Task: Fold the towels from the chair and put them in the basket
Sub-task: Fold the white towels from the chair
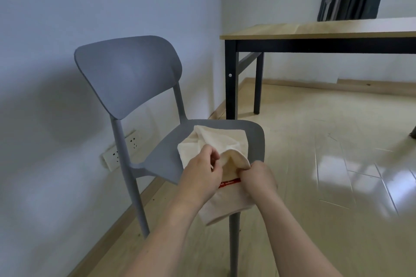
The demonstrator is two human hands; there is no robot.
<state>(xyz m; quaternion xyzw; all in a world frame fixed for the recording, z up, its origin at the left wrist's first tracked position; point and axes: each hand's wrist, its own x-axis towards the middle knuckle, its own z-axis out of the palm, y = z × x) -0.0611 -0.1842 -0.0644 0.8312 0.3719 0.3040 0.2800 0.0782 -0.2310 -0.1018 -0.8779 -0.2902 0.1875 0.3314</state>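
A wooden table (315,29) stands by the wall; nearer, a grey chair (128,74) carries a cream towel (216,141) on its seat, one end hanging over the front edge; the left hand (202,173) and right hand (256,177) each pinch a fold of it.

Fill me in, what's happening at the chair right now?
A person is working a cream towel on the seat of the grey chair. The left hand pinches a fold near the towel's middle, and the right hand grips the rolled edge beside it. Part of the towel hangs off the seat's front edge, showing a red stripe. The fold is not finished. No basket is in view. A table stands behind.
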